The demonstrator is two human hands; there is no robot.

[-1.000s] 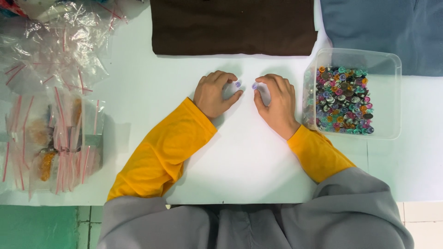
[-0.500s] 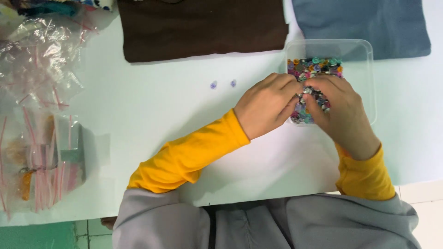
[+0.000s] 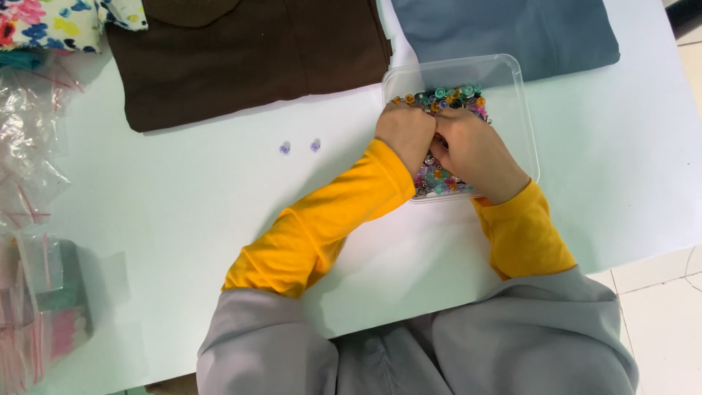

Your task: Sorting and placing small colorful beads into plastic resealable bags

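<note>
A clear plastic tub (image 3: 513,88) on the white table (image 3: 183,212) holds several small coloured beads (image 3: 446,96). Both hands are inside it, side by side. My left hand (image 3: 404,132) lies on the beads at the tub's left part, fingers curled down into them. My right hand (image 3: 472,150) rests beside it, fingers bent into the beads too. What the fingertips pinch is hidden. Two small purple beads (image 3: 300,146) lie on the table to the left of the tub, apart from both hands.
A folded brown cloth (image 3: 248,51) lies at the back left, a blue-grey cloth (image 3: 512,29) at the back right, a flowered cloth (image 3: 51,22) in the far corner. Clear zip bags (image 3: 33,183) are piled along the left edge. Tiled floor shows at the right.
My hands left the table middle and moved right into the bead tub. Two purple beads stay on the table where the hands were.
</note>
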